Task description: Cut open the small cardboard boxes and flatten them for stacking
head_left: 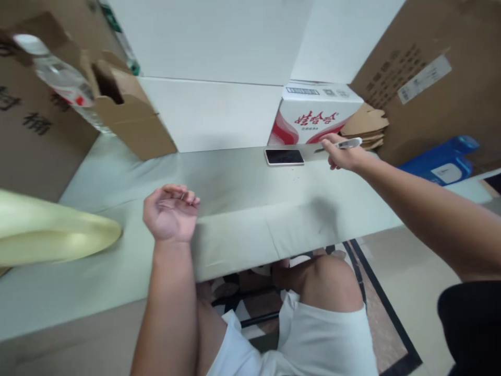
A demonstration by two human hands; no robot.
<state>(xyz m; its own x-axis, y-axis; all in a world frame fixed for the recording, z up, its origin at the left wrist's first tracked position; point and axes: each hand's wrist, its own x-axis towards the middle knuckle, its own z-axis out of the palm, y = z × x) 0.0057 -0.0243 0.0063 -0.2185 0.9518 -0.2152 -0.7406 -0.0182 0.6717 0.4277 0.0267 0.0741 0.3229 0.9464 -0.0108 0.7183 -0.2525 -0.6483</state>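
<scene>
My right hand (340,155) is closed around a slim tool with a whitish handle (350,143); its thin dark tip points left, over the table. Whether it is a knife, a pen or something else, I cannot tell. Just left of that tip lies a phone (285,157), dark screen up, on the pale green table cover (235,188). My left hand (172,211) is raised over the cover, palm up, with loosely curled fingers and nothing in it.
A white and red carton (313,117) and flat cardboard pieces (362,128) stand behind my right hand. At right is a blue bottle (442,162); at left are a clear bottle (62,78), a small open box (129,122) and a pale yellow rounded object (58,230).
</scene>
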